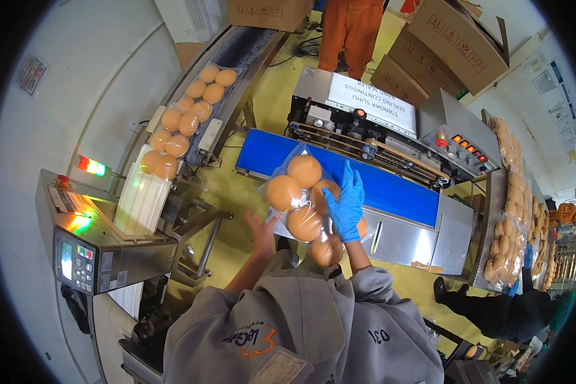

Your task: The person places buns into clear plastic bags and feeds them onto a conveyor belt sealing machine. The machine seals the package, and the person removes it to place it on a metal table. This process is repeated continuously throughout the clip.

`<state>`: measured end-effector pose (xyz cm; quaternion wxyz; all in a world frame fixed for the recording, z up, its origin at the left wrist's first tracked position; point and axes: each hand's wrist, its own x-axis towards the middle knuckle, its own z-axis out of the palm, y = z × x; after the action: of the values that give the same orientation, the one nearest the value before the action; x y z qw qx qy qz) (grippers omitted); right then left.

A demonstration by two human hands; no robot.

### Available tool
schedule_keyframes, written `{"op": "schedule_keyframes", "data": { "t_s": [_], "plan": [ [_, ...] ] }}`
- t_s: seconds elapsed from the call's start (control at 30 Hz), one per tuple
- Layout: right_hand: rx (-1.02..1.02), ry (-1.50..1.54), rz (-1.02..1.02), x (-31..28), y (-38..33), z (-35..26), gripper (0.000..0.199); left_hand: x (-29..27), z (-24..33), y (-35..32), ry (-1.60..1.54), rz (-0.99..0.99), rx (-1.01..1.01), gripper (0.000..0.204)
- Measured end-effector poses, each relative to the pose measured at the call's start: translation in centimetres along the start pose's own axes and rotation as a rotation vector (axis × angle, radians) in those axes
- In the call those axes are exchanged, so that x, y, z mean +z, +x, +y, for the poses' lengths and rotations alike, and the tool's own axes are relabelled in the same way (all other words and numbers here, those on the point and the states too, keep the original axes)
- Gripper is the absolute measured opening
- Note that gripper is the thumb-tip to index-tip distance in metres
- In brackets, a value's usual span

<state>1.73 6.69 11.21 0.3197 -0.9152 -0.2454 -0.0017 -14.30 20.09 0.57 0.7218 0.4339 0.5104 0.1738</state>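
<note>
A clear plastic bag of round brown buns point(304, 224) is in front of me, over the near edge of the blue conveyor belt point(390, 185). My right hand point(345, 205), in a blue glove, holds the bag's right side, its fingers stretched along the plastic. Bare, my left hand point(262, 233) is open at the bag's left edge, fingers apart. Whether its thumb touches the plastic I cannot tell.
A band sealer point(365, 137) runs behind the belt. More bagged buns point(189, 121) lie on the left conveyor, near a control panel point(77, 259). Bagged buns point(509, 217) cover a right-hand table beside another person point(499, 310). Someone in orange trousers point(349, 35) stands beyond, near cartons point(454, 45).
</note>
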Motion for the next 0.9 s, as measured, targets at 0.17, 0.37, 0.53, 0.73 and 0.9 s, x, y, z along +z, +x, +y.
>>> {"op": "schedule_keyframes", "data": {
  "t_s": [0.17,0.37,0.53,0.73,0.9],
  "plan": [
    [-0.247,-0.244,-0.2,4.9,-1.2,2.4,0.068,0.4,4.1,0.9,0.01,0.115,0.021,0.094],
    [-0.454,-0.403,-0.444,1.8,2.3,5.3,0.057,1.5,5.1,3.1,0.609,0.028,0.703,0.07],
    [-0.292,-0.167,-0.248,0.7,2.2,4.0,0.048,2.1,3.2,8.1,0.762,-0.317,0.448,0.049],
    [-0.223,0.165,-0.162,4.5,-2.9,-0.1,0.039,2.4,0.5,9.1,0.463,-0.554,0.046,0.042],
    [-0.518,0.193,-0.226,4.5,-4.6,1.4,0.046,3.1,6.2,3.8,0.274,-0.85,-0.088,0.039]
  ]
}}
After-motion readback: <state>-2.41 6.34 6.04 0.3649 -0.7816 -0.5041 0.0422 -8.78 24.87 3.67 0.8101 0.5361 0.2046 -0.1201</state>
